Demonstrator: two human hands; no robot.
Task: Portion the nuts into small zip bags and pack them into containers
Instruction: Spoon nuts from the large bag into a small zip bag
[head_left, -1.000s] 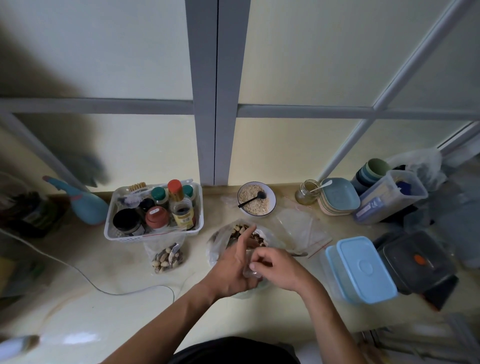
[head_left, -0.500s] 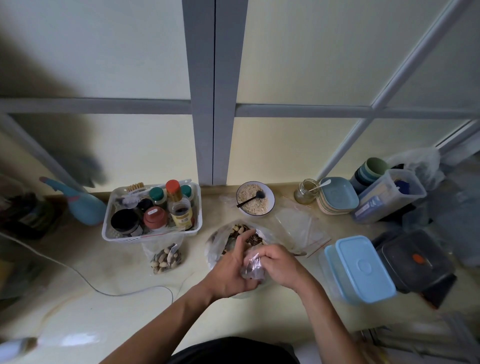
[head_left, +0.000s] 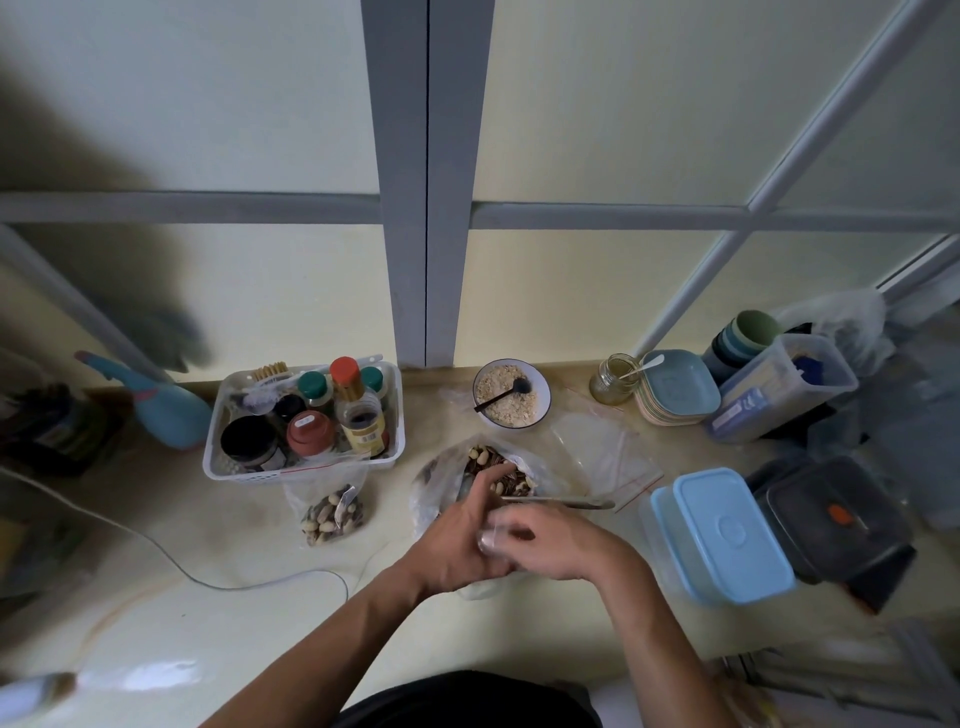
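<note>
A large clear bag of mixed nuts (head_left: 493, 470) lies open in the middle of the counter. My left hand (head_left: 462, 540) and my right hand (head_left: 550, 543) meet just in front of it, both holding a small clear zip bag (head_left: 491, 538) that is mostly hidden between the fingers. A filled small zip bag of nuts (head_left: 332, 512) lies to the left, in front of the white basket. Empty zip bags (head_left: 602, 449) lie behind and right of the nut bag. A light blue lidded container (head_left: 727, 535) stands at the right.
A white basket of jars and bottles (head_left: 304, 415) stands at the back left. A bowl of oats with a black spoon (head_left: 511, 392), a glass jar (head_left: 613, 379), stacked plates (head_left: 675, 387), cups and a dark container (head_left: 836, 519) crowd the back and right. A white cable (head_left: 171, 558) crosses the left counter.
The small bag showed between my hands half a second ago; now my right hand has slid left over it and covers most of it. The hands stay in front of the nut bag.
</note>
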